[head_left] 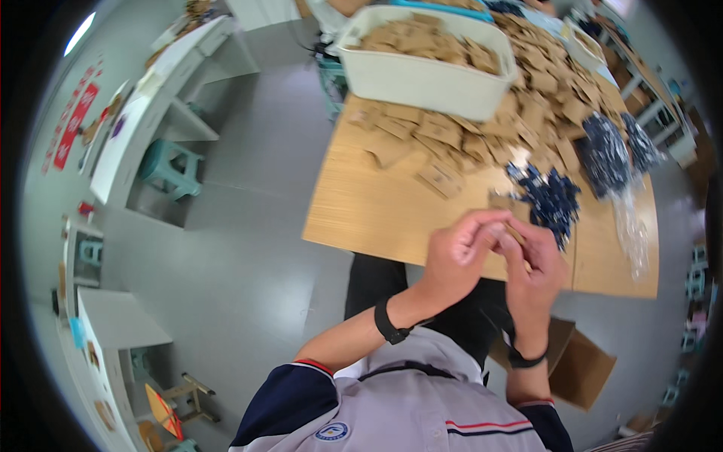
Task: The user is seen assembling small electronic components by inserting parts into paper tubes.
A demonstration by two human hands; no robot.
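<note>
Above the front edge of the wooden table (361, 203), my two hands meet with fingertips together. My left hand (461, 252) is closed in a pinch. My right hand (536, 267) curls around a small brown paper piece (515, 234), mostly covered by the fingers; its exact kind does not show. Just beyond my hands lies a pile of small dark blue pieces (553, 202), some with shiny bits. A flat brown paper packet (440, 179) rests a little farther off, at the near edge of a large spread of similar brown packets (535, 113).
A white plastic bin (429, 87) full of brown packets stands at the table's far side. Dark items in clear plastic bags (606, 154) lie at the right. Below the table is an open cardboard box (584, 365). A green stool (172, 167) stands by the white desks at left.
</note>
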